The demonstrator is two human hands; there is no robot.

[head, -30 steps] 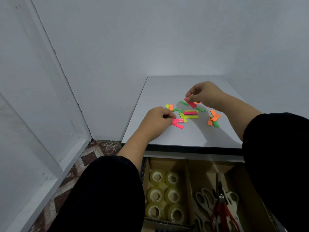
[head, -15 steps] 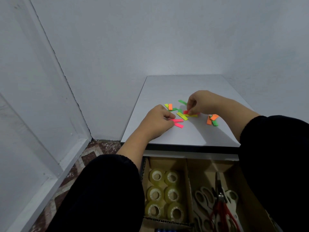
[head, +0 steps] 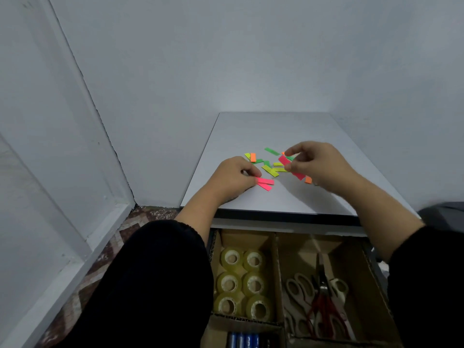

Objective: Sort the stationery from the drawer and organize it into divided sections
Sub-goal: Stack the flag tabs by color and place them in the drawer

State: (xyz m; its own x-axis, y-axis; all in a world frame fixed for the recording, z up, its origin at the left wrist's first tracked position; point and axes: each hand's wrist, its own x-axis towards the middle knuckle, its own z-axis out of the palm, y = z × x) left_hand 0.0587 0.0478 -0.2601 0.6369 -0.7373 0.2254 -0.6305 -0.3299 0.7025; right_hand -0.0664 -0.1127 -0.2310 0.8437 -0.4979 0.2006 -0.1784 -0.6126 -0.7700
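Note:
Several small neon paper strips lie scattered on the grey tabletop [head: 251, 131]: green [head: 272, 151], yellow [head: 270, 170], orange [head: 253, 157] and pink. My left hand [head: 232, 178] rests on the table and pinches the end of a pink strip [head: 266, 181], with a second pink strip just below it. My right hand [head: 315, 163] is raised slightly and pinches another pink strip [head: 284, 160] between thumb and forefinger above the pile. An orange strip [head: 308, 180] pokes out beneath that hand.
Below the table edge an open drawer holds a cardboard divider [head: 278, 272]. Its left section has several clear tape rolls [head: 241, 282]; the right section holds white scissors [head: 298, 287] and red-handled pliers [head: 324, 302]. Blue batteries [head: 242, 340] lie in front. Walls close in left and behind.
My right hand dipped to the pile half a second ago and has now lifted again with a pink strip pinched in it. My left hand has stayed on its pink strip.

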